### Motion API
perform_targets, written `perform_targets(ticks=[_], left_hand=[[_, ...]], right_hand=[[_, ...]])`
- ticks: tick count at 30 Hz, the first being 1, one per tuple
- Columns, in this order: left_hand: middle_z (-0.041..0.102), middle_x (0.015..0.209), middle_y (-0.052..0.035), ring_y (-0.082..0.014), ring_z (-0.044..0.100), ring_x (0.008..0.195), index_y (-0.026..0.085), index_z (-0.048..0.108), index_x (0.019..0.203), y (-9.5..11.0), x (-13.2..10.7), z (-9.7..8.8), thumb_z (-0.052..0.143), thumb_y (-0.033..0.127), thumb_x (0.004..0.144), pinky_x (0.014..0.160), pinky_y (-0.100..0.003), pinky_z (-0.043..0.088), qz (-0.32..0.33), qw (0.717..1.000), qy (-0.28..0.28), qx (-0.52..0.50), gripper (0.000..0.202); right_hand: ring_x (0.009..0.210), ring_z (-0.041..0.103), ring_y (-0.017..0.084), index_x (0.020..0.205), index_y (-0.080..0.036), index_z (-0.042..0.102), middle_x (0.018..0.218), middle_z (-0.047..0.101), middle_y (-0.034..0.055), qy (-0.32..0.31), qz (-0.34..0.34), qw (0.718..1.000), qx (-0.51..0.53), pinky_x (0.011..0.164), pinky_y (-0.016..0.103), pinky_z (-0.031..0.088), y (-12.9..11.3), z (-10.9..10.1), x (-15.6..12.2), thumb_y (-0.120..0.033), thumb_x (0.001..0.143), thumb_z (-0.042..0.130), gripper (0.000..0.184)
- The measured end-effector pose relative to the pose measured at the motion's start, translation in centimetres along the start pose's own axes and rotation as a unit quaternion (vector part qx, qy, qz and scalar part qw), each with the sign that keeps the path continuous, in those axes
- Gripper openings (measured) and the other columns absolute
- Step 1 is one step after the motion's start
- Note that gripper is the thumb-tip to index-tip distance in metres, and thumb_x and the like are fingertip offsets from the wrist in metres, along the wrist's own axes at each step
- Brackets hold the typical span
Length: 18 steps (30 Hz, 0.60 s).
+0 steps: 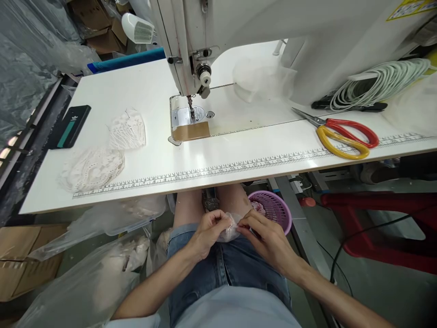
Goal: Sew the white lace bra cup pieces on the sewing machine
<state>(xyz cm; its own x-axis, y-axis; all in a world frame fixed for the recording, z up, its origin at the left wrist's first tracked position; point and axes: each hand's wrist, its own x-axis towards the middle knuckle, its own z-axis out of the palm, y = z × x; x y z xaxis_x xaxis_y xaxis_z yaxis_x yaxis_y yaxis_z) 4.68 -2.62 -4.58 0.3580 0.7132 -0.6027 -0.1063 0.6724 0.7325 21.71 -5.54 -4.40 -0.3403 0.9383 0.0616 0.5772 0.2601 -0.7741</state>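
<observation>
Over my lap, below the table edge, a small piece of white, sheer fabric is stretched between my two hands. Its left side is pinched between the thumb and fingers of my left hand. My right hand grips the right side with closed fingertips. What detail the cloth has at the fingertips is too small to make out. On the white table to the left lie two white lace pieces, one rounded and one squarer with loose threads.
A sewing machine stands on the table. Scissors with red and yellow handles and a coil of pale cord lie right. A dark phone-like object lies left. Below are a purple basket, a red stool and plastic bags.
</observation>
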Motion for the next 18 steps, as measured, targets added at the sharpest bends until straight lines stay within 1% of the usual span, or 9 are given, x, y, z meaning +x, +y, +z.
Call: perform_targets(ticks=[3, 5, 8, 11, 13, 14, 15, 17, 18], left_hand=[[0.045, 0.057, 0.0033, -0.0080, 0.037, 0.056, 0.014, 0.049, 0.060, 0.2, 0.0, 0.0, 0.069, 0.042, 0.065, 0.054, -0.021, 0.027, 0.008, 1.000, 0.012, 0.025, 0.034], [0.044, 0.056, 0.0037, -0.0080, 0.036, 0.055, 0.015, 0.048, 0.059, 0.4, 0.0, 0.1, 0.068, 0.043, 0.065, 0.054, -0.021, 0.027, 0.010, 0.999, 0.014, 0.038, 0.035], [0.043, 0.056, 0.0042, -0.0079, 0.035, 0.055, 0.015, 0.048, 0.060, 0.4, 0.0, 0.2, 0.066, 0.042, 0.066, 0.053, -0.021, 0.025, 0.012, 0.999, 0.010, 0.049, 0.032], [0.043, 0.057, 0.0040, -0.0081, 0.036, 0.055, 0.015, 0.048, 0.060, 0.2, -0.1, 0.4, 0.063, 0.039, 0.068, 0.053, -0.021, 0.026, 0.014, 0.998, -0.002, 0.063, 0.029], [0.042, 0.056, 0.0040, -0.0084, 0.036, 0.055, 0.015, 0.048, 0.061, 0.3, -0.5, 0.6, 0.061, 0.039, 0.070, 0.053, -0.021, 0.027, 0.019, 0.997, -0.012, 0.072, 0.028], [0.041, 0.056, 0.0040, -0.0084, 0.036, 0.055, 0.016, 0.047, 0.061, 0.6, -0.8, 0.6, 0.060, 0.038, 0.072, 0.053, -0.021, 0.027, 0.036, 0.996, -0.006, 0.077, 0.028], [0.040, 0.058, 0.0040, -0.0084, 0.035, 0.055, 0.016, 0.047, 0.061, 1.0, -1.1, 0.7, 0.059, 0.038, 0.074, 0.053, -0.021, 0.028, 0.069, 0.994, 0.012, 0.081, 0.029], [0.039, 0.061, 0.0036, -0.0084, 0.035, 0.057, 0.016, 0.045, 0.061, 2.1, -1.9, 0.7, 0.057, 0.037, 0.079, 0.054, -0.022, 0.029, 0.168, 0.979, 0.065, 0.093, 0.029], [0.039, 0.064, 0.0030, -0.0086, 0.035, 0.058, 0.016, 0.045, 0.061, 2.6, -2.2, 0.7, 0.057, 0.036, 0.080, 0.056, -0.022, 0.030, 0.213, 0.969, 0.078, 0.102, 0.030]], right_hand=[[0.074, 0.055, 0.015, 0.089, -0.020, 0.056, 0.083, 0.056, 0.0038, 0.024, 0.004, 0.998, 0.050, 0.066, 0.025, 0.044, 0.1, -0.5, 0.0, -0.023, 0.094, 0.044, 0.013], [0.073, 0.054, 0.015, 0.086, -0.020, 0.053, 0.082, 0.055, 0.0036, 0.023, 0.005, 0.997, 0.073, 0.067, 0.026, 0.043, 0.0, -0.8, 0.0, -0.023, 0.094, 0.042, 0.013], [0.072, 0.051, 0.015, 0.084, -0.021, 0.048, 0.081, 0.053, 0.0030, -0.014, 0.007, 0.994, 0.106, 0.066, 0.026, 0.041, -0.4, -1.1, 0.3, -0.022, 0.096, 0.039, 0.015], [0.074, 0.050, 0.014, 0.082, -0.021, 0.044, 0.084, 0.054, 0.0037, -0.057, -0.021, 0.986, 0.158, 0.066, 0.026, 0.041, -1.3, -1.3, 0.8, -0.023, 0.097, 0.036, 0.017], [0.066, 0.049, 0.012, 0.081, -0.021, 0.043, 0.079, 0.053, 0.0018, -0.077, -0.036, 0.981, 0.173, 0.061, 0.023, 0.040, -1.6, -1.2, 1.0, -0.023, 0.097, 0.034, 0.019], [0.061, 0.047, 0.011, 0.080, -0.021, 0.042, 0.074, 0.051, 0.0003, -0.076, -0.036, 0.984, 0.159, 0.058, 0.022, 0.038, -1.5, -1.1, 1.0, -0.023, 0.097, 0.033, 0.020], [0.057, 0.045, 0.011, 0.080, -0.021, 0.043, 0.070, 0.049, -0.0008, -0.070, -0.036, 0.988, 0.132, 0.055, 0.022, 0.037, -1.0, -1.0, 0.8, -0.023, 0.097, 0.032, 0.020], [0.055, 0.045, 0.011, 0.080, -0.020, 0.044, 0.065, 0.047, -0.0011, -0.042, -0.025, 0.998, 0.049, 0.053, 0.022, 0.035, 0.9, -0.9, 0.0, -0.023, 0.096, 0.032, 0.021], [0.054, 0.047, 0.012, 0.081, -0.019, 0.046, 0.064, 0.049, -0.0004, -0.034, -0.014, 0.999, 0.003, 0.052, 0.022, 0.035, 2.3, -1.0, -0.7, -0.023, 0.095, 0.031, 0.021]])
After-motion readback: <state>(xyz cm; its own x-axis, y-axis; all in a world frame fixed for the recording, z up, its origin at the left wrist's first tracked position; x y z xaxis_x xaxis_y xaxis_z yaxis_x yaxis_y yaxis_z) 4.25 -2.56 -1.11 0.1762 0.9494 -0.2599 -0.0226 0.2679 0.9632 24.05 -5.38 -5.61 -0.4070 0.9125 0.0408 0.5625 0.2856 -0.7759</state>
